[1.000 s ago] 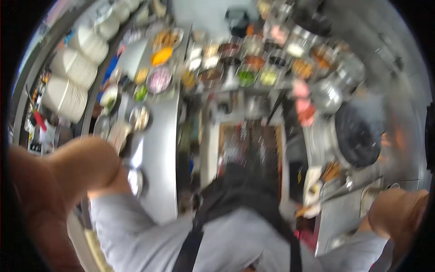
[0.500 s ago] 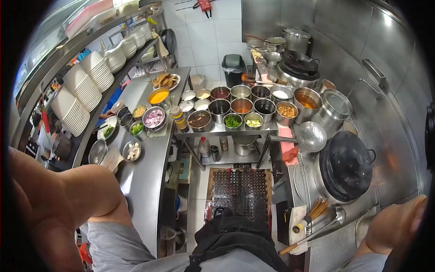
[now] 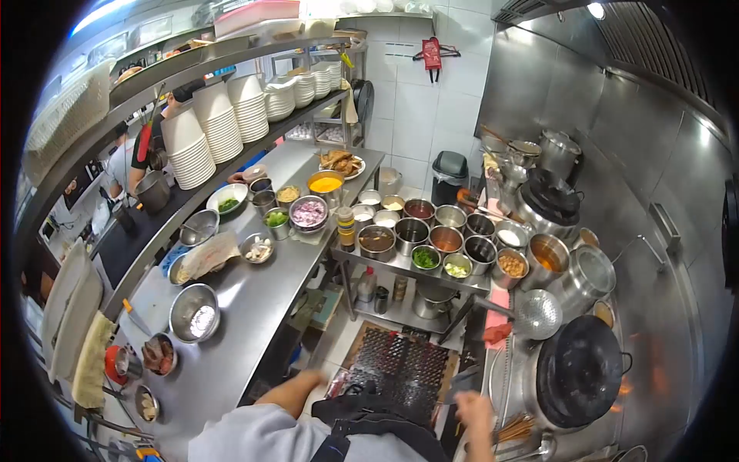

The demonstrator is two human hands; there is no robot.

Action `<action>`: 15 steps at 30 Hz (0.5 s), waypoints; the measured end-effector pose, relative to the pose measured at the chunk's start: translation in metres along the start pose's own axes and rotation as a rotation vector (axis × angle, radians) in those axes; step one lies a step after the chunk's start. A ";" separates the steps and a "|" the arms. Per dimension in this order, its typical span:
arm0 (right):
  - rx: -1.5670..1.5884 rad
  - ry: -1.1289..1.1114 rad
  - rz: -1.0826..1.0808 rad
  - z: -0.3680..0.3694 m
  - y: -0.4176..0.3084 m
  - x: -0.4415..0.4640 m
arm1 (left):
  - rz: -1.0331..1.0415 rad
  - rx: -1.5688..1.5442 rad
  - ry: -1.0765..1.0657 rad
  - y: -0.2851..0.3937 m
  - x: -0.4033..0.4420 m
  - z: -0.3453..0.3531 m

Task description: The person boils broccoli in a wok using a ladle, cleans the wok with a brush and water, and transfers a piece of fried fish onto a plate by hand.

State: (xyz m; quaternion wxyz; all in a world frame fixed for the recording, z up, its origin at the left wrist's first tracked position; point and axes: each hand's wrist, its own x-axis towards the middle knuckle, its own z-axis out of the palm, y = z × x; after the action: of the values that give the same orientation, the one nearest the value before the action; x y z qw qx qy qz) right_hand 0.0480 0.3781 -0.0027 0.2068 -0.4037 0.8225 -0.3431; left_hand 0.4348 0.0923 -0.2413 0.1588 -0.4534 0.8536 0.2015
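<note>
My left hand [image 3: 308,379] is low in front of my body, beside the left steel counter [image 3: 239,339]; its fingers are smeared, and nothing shows clearly in it. My right hand [image 3: 471,408] is closed at the right of my dark apron [image 3: 377,416]. A flat grey piece [image 3: 463,382] shows at its fingers, too blurred to name. Close to that hand are a bundle of thin sticks [image 3: 516,428] and a ladle [image 3: 545,445]. The black wok [image 3: 579,371] sits on the stove further right.
Steel pots of sauces and chopped food [image 3: 446,239] stand on the middle shelf. The left counter holds an empty steel bowl [image 3: 194,313], a bowl of meat [image 3: 158,354] and a knife [image 3: 137,317]. Stacked white bowls [image 3: 192,158] line a rack. Co-workers [image 3: 122,163] are behind it.
Both hands have come down from the sides of the view to in front of my body. The view has turned, showing more of the left counter and the back wall.
</note>
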 end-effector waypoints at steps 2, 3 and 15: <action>-0.049 -0.083 -0.123 0.031 0.031 -0.032 | -0.041 0.023 -0.533 -0.019 -0.050 0.047; -0.383 -0.051 -0.640 0.044 0.066 -0.037 | -0.068 0.001 -0.652 -0.024 -0.066 0.048; 0.003 -0.031 0.248 0.029 -0.058 0.012 | 0.230 -0.927 0.436 0.068 0.227 -0.270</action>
State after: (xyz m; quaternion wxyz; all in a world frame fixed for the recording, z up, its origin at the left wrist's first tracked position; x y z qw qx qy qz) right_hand 0.0894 0.3314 0.0189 0.2612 -0.3037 0.8623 -0.3098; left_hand 0.2318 -0.1661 -0.0958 -0.2631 -0.4107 0.7324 0.4752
